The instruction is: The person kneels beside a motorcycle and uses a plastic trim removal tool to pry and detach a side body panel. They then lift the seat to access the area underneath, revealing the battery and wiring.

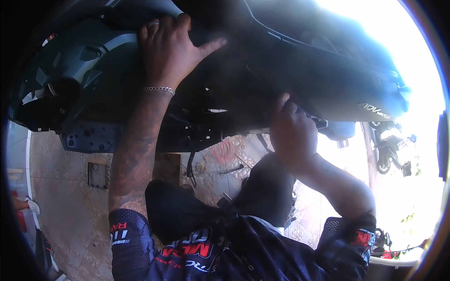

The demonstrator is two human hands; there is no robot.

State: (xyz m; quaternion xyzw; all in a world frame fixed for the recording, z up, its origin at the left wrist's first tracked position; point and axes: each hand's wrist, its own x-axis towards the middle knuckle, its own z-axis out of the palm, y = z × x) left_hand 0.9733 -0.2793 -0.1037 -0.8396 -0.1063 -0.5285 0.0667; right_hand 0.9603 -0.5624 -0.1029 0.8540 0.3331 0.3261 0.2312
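A dark motor scooter body (225, 84) fills the upper part of the head view, its panels dark grey and black. My left hand (166, 49) lies against the scooter's upper panel, thumb stretched out to the right and fingers bent over the panel; their tips are partly hidden. Lower and to the right, my right hand (294, 131) is closed beside the lower edge of the side panel (347, 93). Whatever it grips is lost in shadow behind the fingers. Small holes and brackets show along the scooter's dark underside (206, 133).
On the tiled floor (61, 187) lie a small metal frame (97, 174), a brown board (167, 167), a black strap (191, 169) and pink cord (222, 150). Another person's foot in a white shoe (33, 206) shows far left. A bucket (398, 264) stands lower right.
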